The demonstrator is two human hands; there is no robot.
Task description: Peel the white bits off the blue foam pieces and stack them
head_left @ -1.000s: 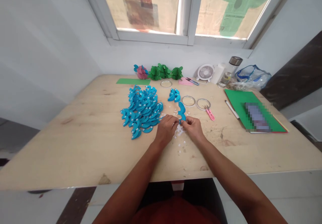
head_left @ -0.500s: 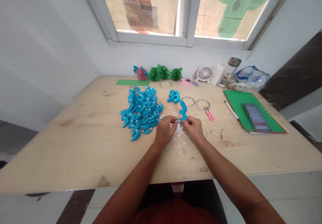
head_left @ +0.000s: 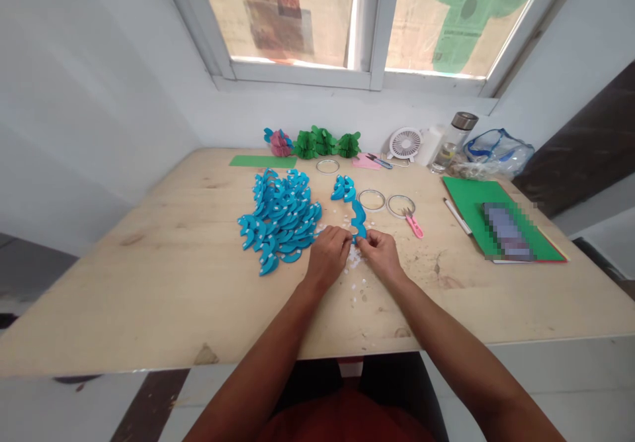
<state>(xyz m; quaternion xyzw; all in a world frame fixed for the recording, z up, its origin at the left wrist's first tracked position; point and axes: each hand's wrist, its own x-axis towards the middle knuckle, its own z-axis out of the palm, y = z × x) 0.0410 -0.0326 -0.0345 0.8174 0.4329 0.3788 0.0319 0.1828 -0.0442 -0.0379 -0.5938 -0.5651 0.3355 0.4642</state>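
the left hand and right hand meet over the wooden table, fingers pinched shut on a curvy blue foam strip. a big heap of blue foam curves waits beside them, and a small bunch sits behind. tiny white bits lie underneath. lots looks left to do.
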